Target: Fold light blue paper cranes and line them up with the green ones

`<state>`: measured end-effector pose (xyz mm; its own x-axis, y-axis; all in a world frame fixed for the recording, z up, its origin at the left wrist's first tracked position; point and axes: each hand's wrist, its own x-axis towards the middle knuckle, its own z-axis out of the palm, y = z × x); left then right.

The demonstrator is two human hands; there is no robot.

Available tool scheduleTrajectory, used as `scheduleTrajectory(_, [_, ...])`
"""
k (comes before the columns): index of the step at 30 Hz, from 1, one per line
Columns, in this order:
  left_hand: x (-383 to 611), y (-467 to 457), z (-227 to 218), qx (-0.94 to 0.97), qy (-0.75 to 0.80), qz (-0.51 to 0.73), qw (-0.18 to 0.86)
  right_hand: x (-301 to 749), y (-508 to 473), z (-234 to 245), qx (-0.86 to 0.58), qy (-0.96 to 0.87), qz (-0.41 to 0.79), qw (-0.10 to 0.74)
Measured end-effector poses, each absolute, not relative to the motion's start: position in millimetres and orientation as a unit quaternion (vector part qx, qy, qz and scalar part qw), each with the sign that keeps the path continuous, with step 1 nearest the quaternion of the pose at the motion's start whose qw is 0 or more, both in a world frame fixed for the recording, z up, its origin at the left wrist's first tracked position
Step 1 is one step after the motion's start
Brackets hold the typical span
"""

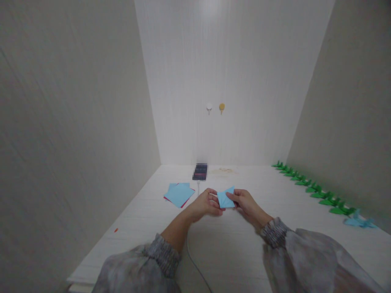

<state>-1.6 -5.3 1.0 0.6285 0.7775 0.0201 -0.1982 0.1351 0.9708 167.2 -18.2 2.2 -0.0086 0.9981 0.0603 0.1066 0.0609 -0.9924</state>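
A small folded square of light blue origami paper [225,200] with crease lines is held up over the white table. My right hand [242,200] pinches its right side, thumb on top. On the paper's left edge, my left hand [207,203] supports it with curled fingers, some of them hidden behind the paper. To the left lies a loose stack of paper sheets [179,194], light blue on top with red edges showing underneath.
A phone [200,171] lies at the back, its white cable [195,264] running under my left arm. Several green folded paper figures [314,188] line the right wall, with a light blue one [359,220] nearest me. Two hooks [222,107] are on the back wall. An orange scrap [116,230] lies left.
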Motion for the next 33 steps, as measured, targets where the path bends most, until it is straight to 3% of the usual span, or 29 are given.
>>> scheduleTrajectory(24, [-0.3,-3.5,6.6,0.602,0.303,0.342,0.655,164.5,-19.0,-2.3,-0.487,-0.518,0.468,0.525])
scheduleTrajectory(33, [-0.4,-2.1,8.1,0.599,0.275,0.349,0.666,162.2,-22.4,2.1,-0.455,-0.471,0.529,0.54])
